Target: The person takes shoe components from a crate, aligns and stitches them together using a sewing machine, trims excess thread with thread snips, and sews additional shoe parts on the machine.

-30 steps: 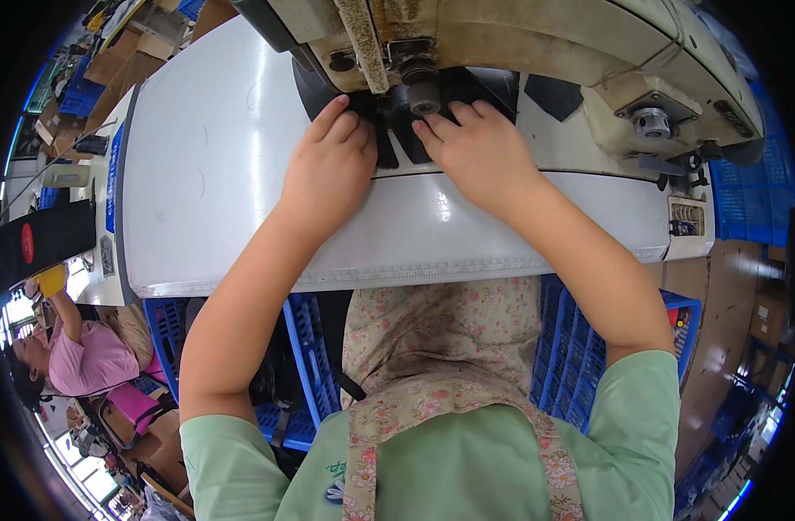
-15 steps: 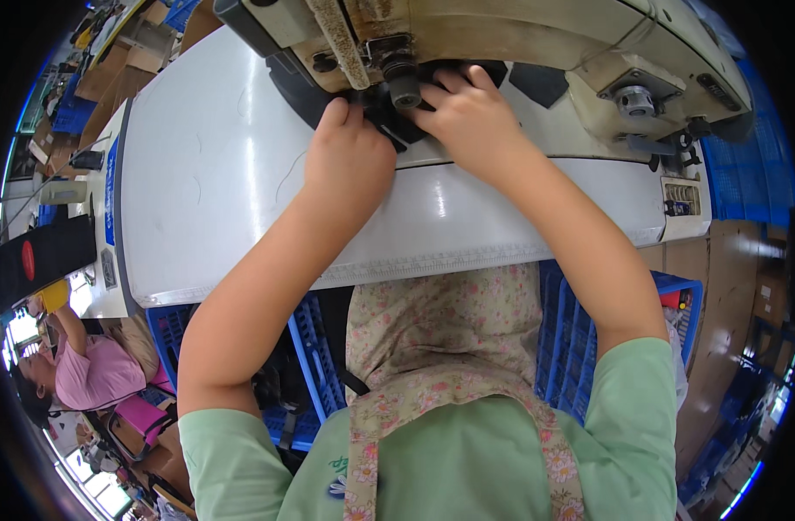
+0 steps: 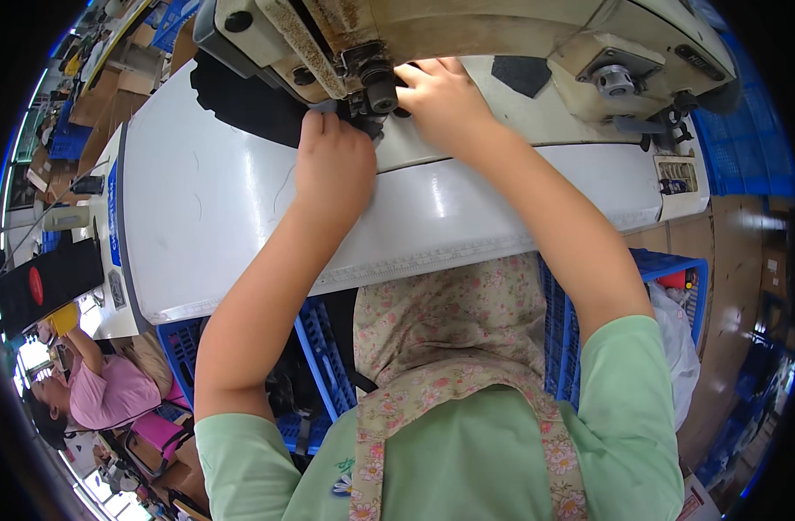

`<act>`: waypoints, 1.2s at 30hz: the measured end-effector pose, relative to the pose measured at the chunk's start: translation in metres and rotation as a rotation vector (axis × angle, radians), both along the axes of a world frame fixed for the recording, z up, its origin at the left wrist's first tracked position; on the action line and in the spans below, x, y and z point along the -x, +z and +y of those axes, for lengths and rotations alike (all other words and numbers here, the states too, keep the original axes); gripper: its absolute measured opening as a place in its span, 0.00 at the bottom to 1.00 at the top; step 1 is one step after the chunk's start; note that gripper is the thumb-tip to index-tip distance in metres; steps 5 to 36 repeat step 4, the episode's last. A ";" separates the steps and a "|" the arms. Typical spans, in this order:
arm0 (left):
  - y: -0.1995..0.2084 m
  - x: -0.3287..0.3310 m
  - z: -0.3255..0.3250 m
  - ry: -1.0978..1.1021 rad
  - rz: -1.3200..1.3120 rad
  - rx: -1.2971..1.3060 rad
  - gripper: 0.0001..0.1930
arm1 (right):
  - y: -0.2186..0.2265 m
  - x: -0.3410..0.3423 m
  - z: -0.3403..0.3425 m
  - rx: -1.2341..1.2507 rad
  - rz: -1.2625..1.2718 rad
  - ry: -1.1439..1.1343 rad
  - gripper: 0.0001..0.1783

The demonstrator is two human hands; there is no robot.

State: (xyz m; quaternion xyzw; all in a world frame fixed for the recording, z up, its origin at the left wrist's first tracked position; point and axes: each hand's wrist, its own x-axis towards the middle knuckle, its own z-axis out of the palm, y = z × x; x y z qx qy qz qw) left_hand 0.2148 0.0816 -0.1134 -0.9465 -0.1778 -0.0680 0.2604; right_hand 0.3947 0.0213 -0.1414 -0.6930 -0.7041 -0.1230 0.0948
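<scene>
A beige sewing machine point(image 3: 484, 35) spans the far side of the white worktable. A black, flat, fabric-like piece point(image 3: 250, 104) with a notched outer edge extends leftward from under its head. My left hand point(image 3: 337, 165) has its fingers closed on the near edge of this piece, just left of the presser area point(image 3: 380, 91). On the other side of that area is my right hand point(image 3: 450, 104), its fingers bent inward close to the machine head. Its fingertips are partly hidden behind the head, and I cannot make out what they hold.
Another dark cut piece point(image 3: 521, 76) lies on the machine bed at right. Loose threads point(image 3: 283, 187) lie on the white tabletop point(image 3: 215, 200). Blue crates point(image 3: 324, 356) stand below the table edge. A person in pink point(image 3: 115, 391) sits at another station on the left.
The black piece has shifted left and now shows much more of itself left of the machine head. Both hands have moved slightly left. My whole view has also shifted a little.
</scene>
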 end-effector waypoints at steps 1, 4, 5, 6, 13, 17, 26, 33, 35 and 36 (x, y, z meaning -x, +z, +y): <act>-0.001 0.000 0.000 -0.005 -0.002 0.000 0.03 | -0.001 0.004 -0.010 -0.134 0.014 0.033 0.19; -0.002 0.004 -0.001 -0.040 -0.084 0.026 0.10 | 0.005 0.022 -0.054 -0.231 0.266 0.132 0.22; -0.002 0.004 -0.001 -0.040 -0.084 0.026 0.10 | 0.005 0.022 -0.054 -0.231 0.266 0.132 0.22; -0.002 0.004 -0.001 -0.040 -0.084 0.026 0.10 | 0.005 0.022 -0.054 -0.231 0.266 0.132 0.22; -0.002 0.004 -0.001 -0.040 -0.084 0.026 0.10 | 0.005 0.022 -0.054 -0.231 0.266 0.132 0.22; -0.002 0.004 -0.001 -0.040 -0.084 0.026 0.10 | 0.005 0.022 -0.054 -0.231 0.266 0.132 0.22; -0.002 0.004 -0.001 -0.040 -0.084 0.026 0.10 | 0.005 0.022 -0.054 -0.231 0.266 0.132 0.22; -0.002 0.004 -0.001 -0.040 -0.084 0.026 0.10 | 0.005 0.022 -0.054 -0.231 0.266 0.132 0.22; -0.002 0.004 -0.001 -0.040 -0.084 0.026 0.10 | 0.005 0.022 -0.054 -0.231 0.266 0.132 0.22; -0.002 0.004 -0.001 -0.040 -0.084 0.026 0.10 | 0.005 0.022 -0.054 -0.231 0.266 0.132 0.22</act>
